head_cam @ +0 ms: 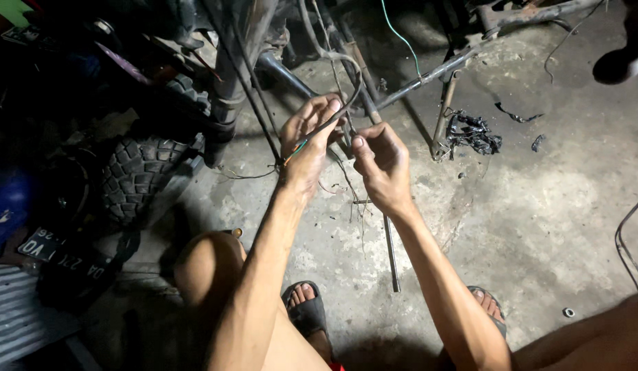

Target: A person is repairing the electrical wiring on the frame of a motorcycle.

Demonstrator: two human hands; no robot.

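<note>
Overhead, both bare hands are raised above a stained concrete floor (539,206), close together and just in front of a stripped motorcycle frame (429,72). A dark wire bundle (330,124) is held by the left hand (306,141): it is laid across the palm, pinned under the thumb, and curled fingers are closed around it. Thin coloured strands, orange and green among them, are seen poking out of the bundle's lower end at the heel of that hand. From the fingertips the bundle is carried upward in a loop toward the frame tubes.

Just beside it, the right hand (382,168) is held with thumb and forefinger pinched narrowly together at the bundle's side, near the left fingertips; whether a single strand is caught in that pinch cannot be told, since the strands there are too fine and dark.

A knobby tyre (137,172) is seen to the left of the hands, resting on the floor. A heap of torn black tape (473,134) is lying to the right, well apart from the hands. A thin metal rod (391,254) is lying on the floor below the right wrist, between two sandalled feet.
</note>
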